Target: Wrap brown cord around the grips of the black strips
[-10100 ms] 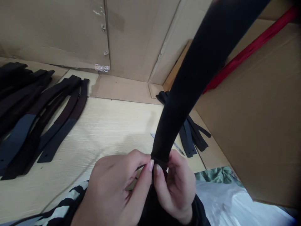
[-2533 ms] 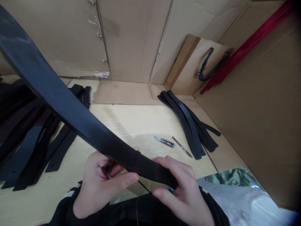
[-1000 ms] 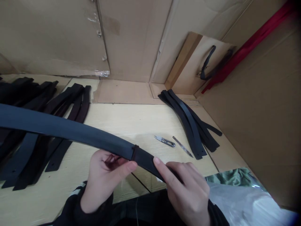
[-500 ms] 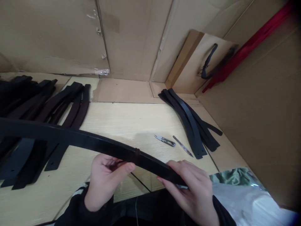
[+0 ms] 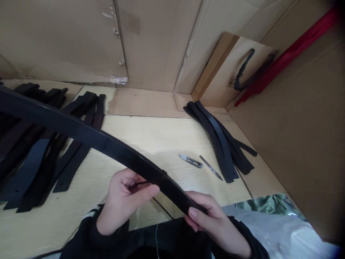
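Note:
A long, curved black strip (image 5: 107, 144) runs from the left edge down to my right hand (image 5: 206, 212), whose thumb and fingers are closed around its near end. A thin dark cord (image 5: 164, 176) is wound around the strip between my two hands. My left hand (image 5: 126, 201) pinches a length of this cord just under the strip, thumb pointing right. Another piece of the cord hangs down toward my lap. Beyond the hands lie thread snips (image 5: 190, 160) and a slim pointed metal tool (image 5: 211, 168).
Several dark strips (image 5: 81, 158) are heaped at the left, partly behind the held one. A smaller bundle of black strips (image 5: 215, 136) lies at the right. Cardboard walls (image 5: 153, 43) enclose the table (image 5: 134, 129); a paper bag (image 5: 218, 64) leans at the back right.
The strip has tilted, its left part rising and its near end dropping. My right hand has turned, its thumb now on the strip's face. My left hand still pinches the cord, slightly further right.

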`<action>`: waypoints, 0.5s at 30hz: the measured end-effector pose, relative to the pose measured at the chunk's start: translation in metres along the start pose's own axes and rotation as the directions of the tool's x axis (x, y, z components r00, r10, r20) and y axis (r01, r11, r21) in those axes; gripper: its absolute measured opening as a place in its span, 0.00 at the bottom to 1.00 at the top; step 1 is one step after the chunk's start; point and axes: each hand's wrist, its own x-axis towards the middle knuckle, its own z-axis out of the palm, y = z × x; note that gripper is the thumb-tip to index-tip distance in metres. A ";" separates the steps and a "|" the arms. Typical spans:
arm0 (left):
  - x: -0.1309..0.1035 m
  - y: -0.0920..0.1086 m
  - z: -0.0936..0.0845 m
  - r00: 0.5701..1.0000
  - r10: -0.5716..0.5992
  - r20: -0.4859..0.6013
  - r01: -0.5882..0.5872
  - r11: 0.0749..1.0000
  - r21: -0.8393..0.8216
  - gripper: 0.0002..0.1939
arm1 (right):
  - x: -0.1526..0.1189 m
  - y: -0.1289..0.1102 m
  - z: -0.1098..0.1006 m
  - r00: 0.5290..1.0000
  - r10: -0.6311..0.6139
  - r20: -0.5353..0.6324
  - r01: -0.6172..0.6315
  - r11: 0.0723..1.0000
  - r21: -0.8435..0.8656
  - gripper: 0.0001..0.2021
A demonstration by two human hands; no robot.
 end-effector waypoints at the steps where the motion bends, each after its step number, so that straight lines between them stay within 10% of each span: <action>1: 0.000 0.000 0.000 1.000 -0.001 -0.009 0.001 1.000 0.005 0.10 | -0.001 0.004 0.002 1.000 0.011 -0.013 -0.011 0.999 0.045 0.13; 11: -0.001 0.009 0.008 0.985 0.090 -0.149 -0.070 0.988 0.139 0.10 | -0.007 0.015 0.003 0.995 0.050 -0.084 -0.039 0.991 0.126 0.15; 15: 0.001 0.004 0.009 0.994 -0.001 -0.106 0.009 0.997 0.074 0.08 | -0.007 0.012 0.003 0.972 -0.089 -0.218 0.048 0.981 -0.188 0.14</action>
